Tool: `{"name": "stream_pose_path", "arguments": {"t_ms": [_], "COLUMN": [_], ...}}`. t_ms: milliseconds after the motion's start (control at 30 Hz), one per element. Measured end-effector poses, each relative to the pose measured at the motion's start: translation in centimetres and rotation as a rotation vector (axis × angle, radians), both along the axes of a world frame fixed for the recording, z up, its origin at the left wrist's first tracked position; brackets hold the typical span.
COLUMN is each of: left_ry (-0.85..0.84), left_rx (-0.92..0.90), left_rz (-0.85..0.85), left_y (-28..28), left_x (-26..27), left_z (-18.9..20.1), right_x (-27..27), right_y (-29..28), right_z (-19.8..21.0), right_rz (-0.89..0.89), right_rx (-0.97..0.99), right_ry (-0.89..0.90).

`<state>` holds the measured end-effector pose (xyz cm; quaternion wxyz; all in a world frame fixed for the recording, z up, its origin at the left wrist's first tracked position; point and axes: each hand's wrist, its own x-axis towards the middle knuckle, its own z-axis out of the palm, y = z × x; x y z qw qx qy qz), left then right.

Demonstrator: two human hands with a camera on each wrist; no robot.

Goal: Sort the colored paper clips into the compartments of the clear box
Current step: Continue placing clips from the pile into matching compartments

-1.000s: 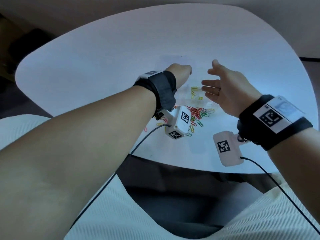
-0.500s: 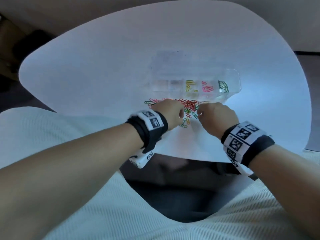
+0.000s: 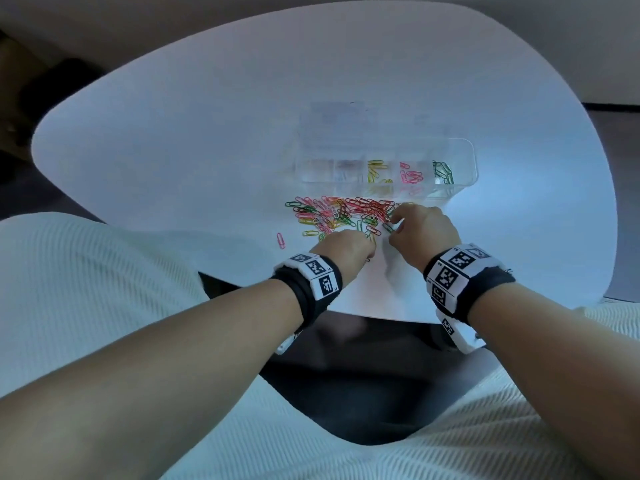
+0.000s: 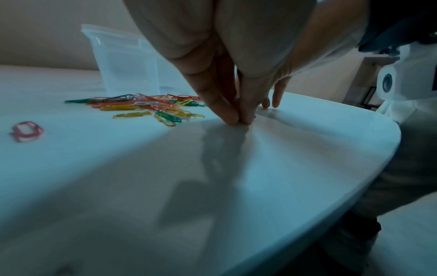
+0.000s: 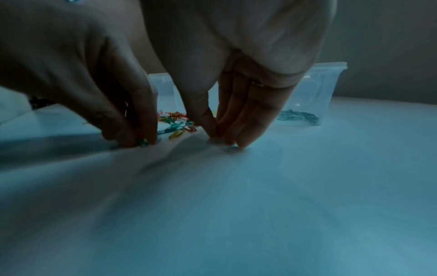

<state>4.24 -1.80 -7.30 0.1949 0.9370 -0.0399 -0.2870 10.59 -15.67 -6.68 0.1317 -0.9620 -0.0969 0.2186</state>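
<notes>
Your left hand [image 3: 346,249] & right hand [image 3: 420,228]: fingertips down by clip pile [image 3: 341,213], near desk [image 3: 207,150] front edge, grip on clips unclear.

Paper clips [image 3: 341,211] lie on the table [image 3: 173,150] before the clear box [image 3: 457,150].

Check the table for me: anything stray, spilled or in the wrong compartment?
One pink clip lies alone on the table, left of the mixed pile and apart from it. In the clear box, yellow, pink and green clips each sit in separate compartments; nothing looks mixed. No spill or damage shows.
</notes>
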Motion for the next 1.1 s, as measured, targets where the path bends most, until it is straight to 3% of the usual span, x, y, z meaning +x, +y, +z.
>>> {"name": "stream_pose_path", "arguments": {"t_ms": [100,200,367,467,700,800,967,1100], "left_ry": [-0.108,-0.230,-0.233,-0.197,-0.069,-0.086,-0.097,-0.038], "left_rx": [-0.085,-0.164,-0.263,-0.251,0.037,0.039,-0.025,0.055], "left_rz": [0.055,0.238,0.412,0.340,0.026,0.019,0.153,0.123], "left_y": [0.7,1.9,2.6,1.7,1.1,1.1,1.5,1.1], "left_x": [-0.2,-0.2,0.4,0.5,0.7,0.5,0.4,0.6], "left_z": [0.7,1.4,1.9,2.1,0.5,0.2,-0.5,-0.8], "right_x": [0.1,0.0,0.3,0.0,0.5,0.8,0.6,1.0], "right_y": [0.4,0.6,0.5,0.1,-0.6,0.4,2.1,2.3], "right_z": [0.2,0.1,-0.2,0.1,0.6,1.0,0.8,0.5], "right_rz": [-0.016,-0.009,-0.109,-0.126,-0.503,-0.359,0.052,0.119], "right_rx": [-0.010,-0.042,-0.072,0.046,0.578,0.585,0.183,-0.027], "right_ry": [-0.010,-0.006,0.111,0.101,0.274,0.255,0.044,0.006]}}
